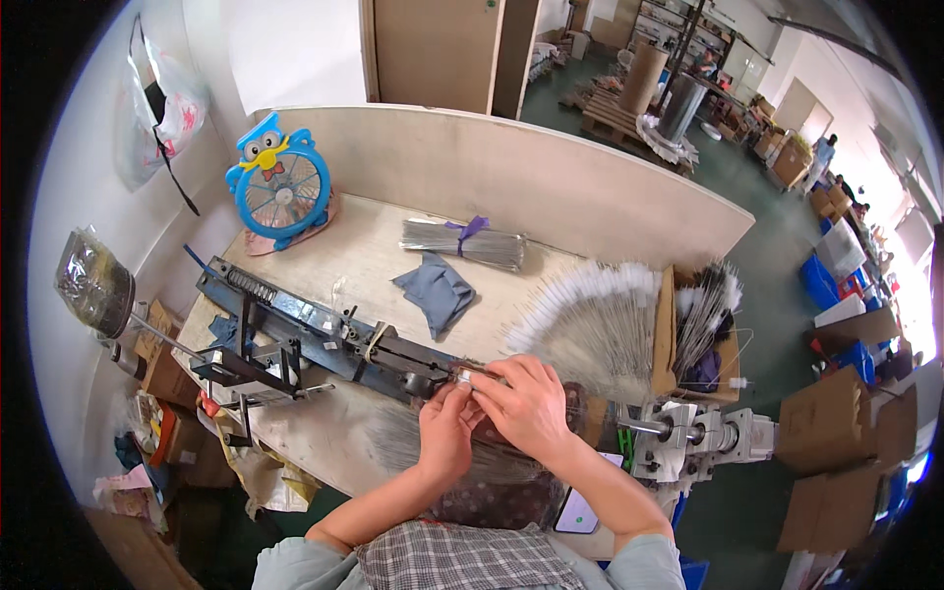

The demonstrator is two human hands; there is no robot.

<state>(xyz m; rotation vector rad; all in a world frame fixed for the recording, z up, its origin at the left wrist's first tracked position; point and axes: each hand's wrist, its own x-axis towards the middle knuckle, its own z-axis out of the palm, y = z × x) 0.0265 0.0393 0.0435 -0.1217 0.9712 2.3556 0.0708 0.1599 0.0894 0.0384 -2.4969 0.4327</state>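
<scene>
Both my hands meet at the near right end of a long dark metal bench jig (324,329). My left hand (449,433) is closed in a pinch, its fingertips beside those of my right hand (526,403). The right hand bends over the jig's end, thumb and fingers pressed together. A small pale piece shows between the fingertips, too little of it to name. Thin grey wires (388,438) lie on the table left of my left hand. Beyond my right hand spreads a fan of thin wire stems with white tufted ends (590,310).
Farther back lie a grey cloth (438,295) and a wire bundle (472,243) tied with purple ribbon. A blue cartoon-shaped fan (283,192) stands back left. At right are a cardboard box (669,339) of wires and a metal shaft machine (703,438). A phone (578,513) lies near my right forearm.
</scene>
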